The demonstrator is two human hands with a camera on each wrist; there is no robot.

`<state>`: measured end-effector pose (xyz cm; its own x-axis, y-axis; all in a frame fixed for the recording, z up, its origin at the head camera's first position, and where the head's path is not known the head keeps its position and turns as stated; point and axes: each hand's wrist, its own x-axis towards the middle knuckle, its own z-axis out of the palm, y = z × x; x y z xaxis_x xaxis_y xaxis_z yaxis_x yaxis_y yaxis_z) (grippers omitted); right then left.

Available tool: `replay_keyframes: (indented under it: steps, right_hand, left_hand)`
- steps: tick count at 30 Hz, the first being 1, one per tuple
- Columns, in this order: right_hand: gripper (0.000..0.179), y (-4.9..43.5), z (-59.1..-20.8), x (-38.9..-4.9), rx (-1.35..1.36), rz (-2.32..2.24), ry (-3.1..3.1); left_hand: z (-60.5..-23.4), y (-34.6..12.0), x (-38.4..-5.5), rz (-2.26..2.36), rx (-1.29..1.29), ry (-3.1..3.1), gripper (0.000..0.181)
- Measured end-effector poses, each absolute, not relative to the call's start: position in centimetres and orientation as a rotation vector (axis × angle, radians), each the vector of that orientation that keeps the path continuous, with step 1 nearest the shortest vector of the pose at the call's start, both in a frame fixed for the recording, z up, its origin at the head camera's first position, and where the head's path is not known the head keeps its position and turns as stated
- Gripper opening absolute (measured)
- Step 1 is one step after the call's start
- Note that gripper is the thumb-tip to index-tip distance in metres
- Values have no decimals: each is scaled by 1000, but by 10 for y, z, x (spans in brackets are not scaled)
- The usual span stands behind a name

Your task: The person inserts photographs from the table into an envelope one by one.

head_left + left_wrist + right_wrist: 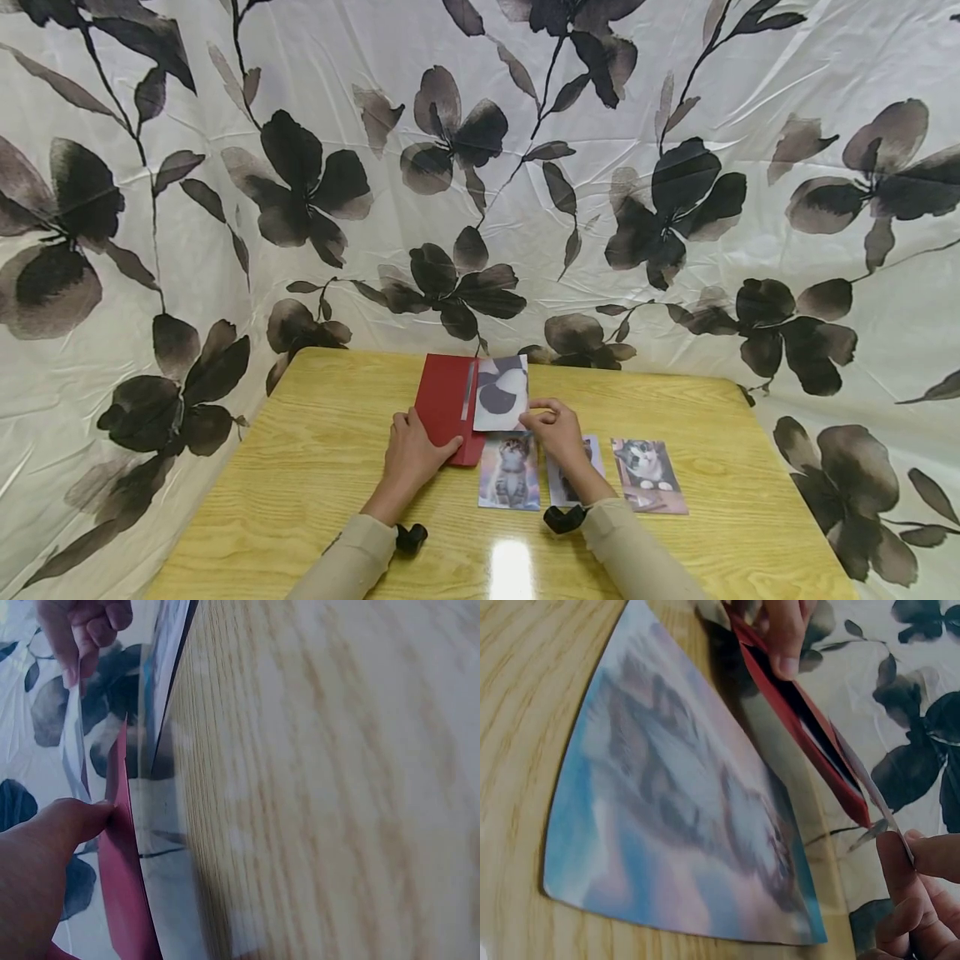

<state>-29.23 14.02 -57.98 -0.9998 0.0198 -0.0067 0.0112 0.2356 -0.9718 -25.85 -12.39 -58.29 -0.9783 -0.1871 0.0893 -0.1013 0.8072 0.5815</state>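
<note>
My left hand (pixel 411 450) grips a red envelope (pixel 440 396) by its lower part, thumb on the front face. In the right wrist view the envelope (pixel 799 727) gapes along one long edge, showing a dark inside. Between thumb and fingers, my right hand (pixel 558 429) pinches the edge of a black-and-white picture card (pixel 504 393). The card is right at the envelope's open side. Just below lies a card with a tabby kitten (pixel 512 477). Another card (pixel 597 457) is partly hidden under my right wrist.
A card with a grey-and-white cat (pixel 645 468) lies on the wooden table (pixel 315 500), to the right of the others. Behind the table hangs a white cloth (pixel 337 50) printed with dark flowers. Each wrist wears a small black camera.
</note>
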Motion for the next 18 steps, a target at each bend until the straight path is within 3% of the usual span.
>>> replay_keyframes:
  steps: [18]
  right_hand:
    - [29, 129, -586, -294, -15, 1943, -2464]
  left_hand:
    - [-585, -124, -259, -905, 222, -2839, 106]
